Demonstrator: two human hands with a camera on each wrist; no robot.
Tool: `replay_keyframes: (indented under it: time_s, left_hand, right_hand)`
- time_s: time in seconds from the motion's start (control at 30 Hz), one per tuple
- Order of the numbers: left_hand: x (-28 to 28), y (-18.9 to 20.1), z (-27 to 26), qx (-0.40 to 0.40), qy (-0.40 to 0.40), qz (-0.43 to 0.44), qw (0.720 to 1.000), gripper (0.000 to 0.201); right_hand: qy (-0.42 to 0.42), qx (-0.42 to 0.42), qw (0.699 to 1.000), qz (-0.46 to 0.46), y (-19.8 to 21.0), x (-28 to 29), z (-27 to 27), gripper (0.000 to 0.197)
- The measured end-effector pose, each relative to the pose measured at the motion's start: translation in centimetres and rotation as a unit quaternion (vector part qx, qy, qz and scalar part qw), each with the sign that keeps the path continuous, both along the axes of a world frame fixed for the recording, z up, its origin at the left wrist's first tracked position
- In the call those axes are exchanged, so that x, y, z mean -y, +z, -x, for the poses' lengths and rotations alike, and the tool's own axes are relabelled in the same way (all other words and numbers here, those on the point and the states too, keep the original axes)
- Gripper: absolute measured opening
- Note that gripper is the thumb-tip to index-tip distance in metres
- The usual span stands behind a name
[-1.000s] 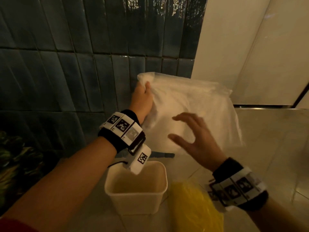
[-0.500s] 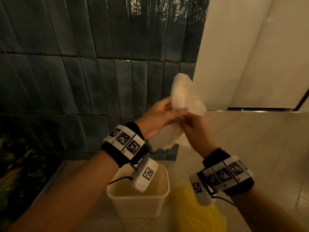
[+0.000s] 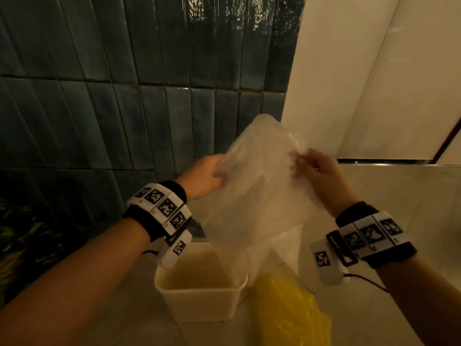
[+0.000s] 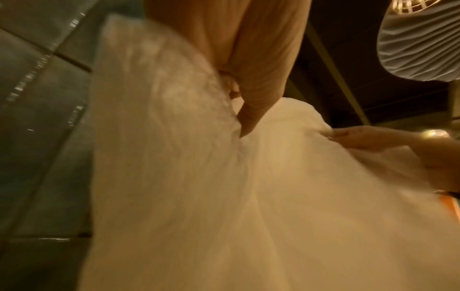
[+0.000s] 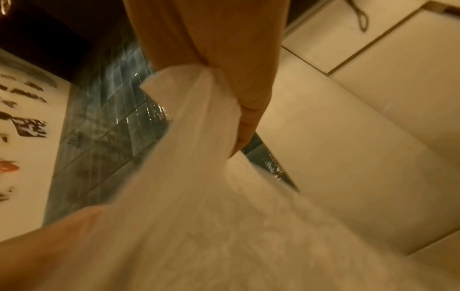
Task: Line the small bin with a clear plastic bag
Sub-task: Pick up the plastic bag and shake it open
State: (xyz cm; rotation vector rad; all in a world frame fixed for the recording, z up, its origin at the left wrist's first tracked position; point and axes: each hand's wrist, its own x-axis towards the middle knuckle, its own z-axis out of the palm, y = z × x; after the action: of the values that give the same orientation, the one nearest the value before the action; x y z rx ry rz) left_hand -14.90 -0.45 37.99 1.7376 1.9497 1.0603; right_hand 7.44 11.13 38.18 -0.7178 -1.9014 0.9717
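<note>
A clear plastic bag (image 3: 259,186) hangs in the air above the small cream bin (image 3: 199,293), which stands open on the floor. My left hand (image 3: 207,176) pinches the bag's left edge and my right hand (image 3: 316,168) pinches its right edge, so the top is spread between them. The bag's lower end droops toward the bin's right rim. In the left wrist view the bag (image 4: 224,187) fills the frame below my left hand (image 4: 246,110), with the other hand (image 4: 361,139) at the right. In the right wrist view my right hand (image 5: 239,122) grips the bag (image 5: 199,196).
A crumpled yellow plastic bag (image 3: 284,310) lies on the pale floor just right of the bin. A dark blue tiled wall (image 3: 149,96) rises behind the bin, and a white panelled wall (image 3: 374,83) stands at the right. Dark foliage (image 3: 22,240) shows at the far left.
Half a second ago both hands held the bag bunched together close up. They have since moved apart, spreading the bag open wide between them above the bin.
</note>
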Motion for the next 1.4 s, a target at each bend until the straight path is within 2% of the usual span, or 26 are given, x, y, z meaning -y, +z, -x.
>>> replay_keyframes:
  time_s: [0.13,0.2,0.27,0.33,0.43,0.47,0.53,0.6,0.7,0.73,0.8,0.87,0.9,0.97,1.03,1.07,1.17,1.23,1.3,1.4]
  left_hand:
    - [1.2,0.3,4.1,-0.084,0.088,-0.006,0.993,0.039]
    - [1.8,0.8,5.7,-0.137,0.106,0.002,0.985,0.036]
    - [2.3,1.4,6.9,-0.171,0.126,0.002,0.977,0.029]
    - [2.6,1.9,7.9,-0.200,0.180,-0.009,0.963,0.028]
    - [2.4,2.7,8.0,-0.302,0.279,-0.041,0.911,0.042]
    - [2.3,2.8,7.6,-0.314,0.286,-0.056,0.904,0.049]
    - [1.9,3.1,6.2,-0.316,0.259,-0.084,0.909,0.058]
    - [1.3,3.4,4.4,-0.290,0.211,-0.109,0.927,0.060]
    - [1.1,3.5,0.8,-0.234,0.110,-0.144,0.955,0.061]
    - [1.3,3.4,-0.6,-0.194,0.055,-0.134,0.970,0.066]
    - [2.4,3.2,-3.3,-0.034,-0.082,-0.077,0.993,0.080]
    - [3.5,2.7,-5.7,0.149,-0.193,-0.045,0.969,0.100]
    - [3.8,2.3,-6.5,0.183,-0.211,-0.044,0.959,0.106]
    - [3.4,1.5,-7.1,0.157,-0.186,-0.048,0.969,0.110]
    - [2.8,0.8,-6.6,0.095,-0.150,-0.040,0.983,0.097]
    - [2.4,0.5,-5.9,0.083,-0.140,-0.026,0.986,0.081]
    - [1.8,0.1,-3.2,0.075,-0.072,-0.003,0.995,0.029]
    - [1.7,0.3,-1.2,0.084,-0.013,-0.036,0.996,0.012]
    - [1.8,0.9,1.1,0.068,0.047,-0.077,0.994,0.008]
    - [2.2,1.9,4.6,0.053,0.136,-0.114,0.983,0.008]
  right_hand:
    - [-0.095,0.131,0.978,-0.133,1.0,-3.5,-3.7,0.014]
    - [-0.107,0.205,0.961,-0.149,2.0,-4.2,-5.0,0.017]
    - [-0.116,0.278,0.945,-0.130,3.1,-4.2,-5.7,0.032]
    - [-0.135,0.322,0.929,-0.126,4.2,-4.1,-5.7,0.050]
    - [-0.162,0.295,0.930,-0.145,5.2,-4.2,-4.6,0.057]
    - [-0.166,0.273,0.936,-0.148,5.5,-4.2,-3.9,0.056]
    - [-0.158,0.215,0.956,-0.124,6.2,-4.2,-2.4,0.049]
    - [-0.148,0.145,0.976,-0.072,7.0,-4.1,-0.8,0.041]
    - [-0.155,0.054,0.985,-0.045,8.7,-3.7,1.4,0.037]
    - [-0.153,0.032,0.987,-0.046,9.4,-3.6,2.0,0.038]
    - [-0.150,0.004,0.988,-0.047,10.6,-3.4,3.1,0.044]
    - [-0.160,-0.015,0.986,-0.051,11.7,-3.6,3.6,0.047]
    - [-0.157,-0.020,0.986,-0.049,12.1,-3.7,3.6,0.048]
    - [-0.139,-0.031,0.989,-0.038,12.6,-3.9,3.3,0.048]
    - [-0.138,-0.037,0.989,-0.023,12.8,-4.1,2.7,0.049]
    - [-0.144,-0.037,0.989,-0.017,12.8,-4.4,2.3,0.049]
    - [-0.164,-0.042,0.986,0.005,12.4,-5.5,0.8,0.047]
    - [-0.164,-0.041,0.985,0.041,11.9,-6.5,-0.4,0.040]
    - [-0.156,-0.016,0.985,0.067,11.0,-6.8,-1.3,0.046]
    - [-0.144,0.041,0.988,0.048,9.8,-6.7,-2.1,0.052]
